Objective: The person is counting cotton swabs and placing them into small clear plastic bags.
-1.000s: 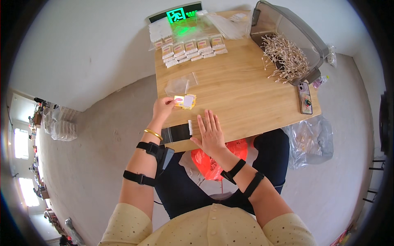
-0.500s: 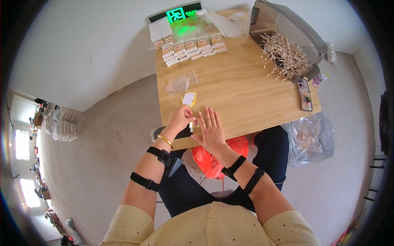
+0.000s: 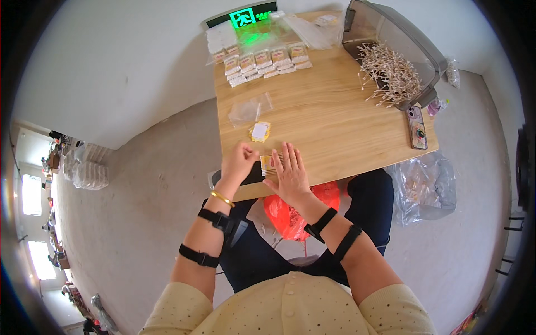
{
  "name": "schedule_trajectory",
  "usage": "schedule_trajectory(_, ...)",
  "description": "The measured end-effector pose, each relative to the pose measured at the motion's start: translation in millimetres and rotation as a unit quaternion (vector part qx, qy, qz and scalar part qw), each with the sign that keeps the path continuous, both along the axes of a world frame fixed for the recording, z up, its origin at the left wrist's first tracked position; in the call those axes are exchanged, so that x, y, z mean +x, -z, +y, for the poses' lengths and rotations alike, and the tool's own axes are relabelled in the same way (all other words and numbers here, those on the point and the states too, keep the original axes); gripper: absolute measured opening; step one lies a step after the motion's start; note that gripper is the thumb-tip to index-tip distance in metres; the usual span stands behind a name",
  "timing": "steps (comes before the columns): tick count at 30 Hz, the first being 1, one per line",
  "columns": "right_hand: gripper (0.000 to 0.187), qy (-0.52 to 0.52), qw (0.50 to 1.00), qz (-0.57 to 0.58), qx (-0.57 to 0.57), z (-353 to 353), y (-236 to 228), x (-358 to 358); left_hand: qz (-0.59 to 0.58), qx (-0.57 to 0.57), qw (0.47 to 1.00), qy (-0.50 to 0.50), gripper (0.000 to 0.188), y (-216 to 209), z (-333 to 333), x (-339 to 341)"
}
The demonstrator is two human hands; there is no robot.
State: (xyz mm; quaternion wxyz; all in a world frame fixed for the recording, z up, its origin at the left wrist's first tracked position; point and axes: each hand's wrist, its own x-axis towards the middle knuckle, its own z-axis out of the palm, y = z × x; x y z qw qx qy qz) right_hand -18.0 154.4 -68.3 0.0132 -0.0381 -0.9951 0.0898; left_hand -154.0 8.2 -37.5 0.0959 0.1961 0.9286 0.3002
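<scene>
A flat packet of cotton swabs (image 3: 268, 163) with a yellow-and-red label lies near the table's front edge. Across its right part rests my right hand (image 3: 291, 174), flat, with fingers stretched out and thumb apart. My left hand (image 3: 239, 163) is just left of the packet and off it, its fingers curled in; whether they pinch anything small is hidden. Beneath the left hand is a dark flat object (image 3: 254, 174) at the table edge. Beyond the hands sits a small pile of white and yellow cards (image 3: 260, 132), and past it a clear plastic bag (image 3: 248, 110).
Stacked swab packets (image 3: 262, 60) line the back left, before a lit green exit sign (image 3: 243, 18) and more clear bags (image 3: 307, 32). A grey bin (image 3: 430, 61) of loose swabs (image 3: 391, 72) lies tipped at the right, near a phone (image 3: 416, 128). A red bag (image 3: 290, 218) hangs below the edge.
My left hand has drawn back leftward from the packet, showing more of its label. My right hand stays flat on it. The whole view has shifted slightly.
</scene>
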Motion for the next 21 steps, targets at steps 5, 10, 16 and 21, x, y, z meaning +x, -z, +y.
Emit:
schedule_trajectory(5, 0.096, 0.003, 1.0, 0.016, -0.006, 1.3, -0.5, 1.3, 0.001, -0.17, 0.985, -0.029, 0.03, -23.6, -60.9, 11.6)
schedule_trajectory(10, 0.098, -0.006, 1.0, 0.013, -0.012, -6.6, 2.3, -1.9, 0.003, -0.244, 0.969, 0.033, 0.033, -22.4, -60.3, 29.4)
schedule_trajectory(16, 0.099, -0.023, 1.0, 0.004, 0.004, -43.2, -0.5, -15.2, 0.078, -0.304, 0.948, 0.054, 0.022, -10.7, -45.0, 24.2)
schedule_trajectory(21, 0.098, -0.018, 1.0, -0.005, 0.003, -49.2, -2.3, -17.8, 0.078, -0.293, 0.951, 0.057, 0.027, -14.6, -49.0, 22.0)
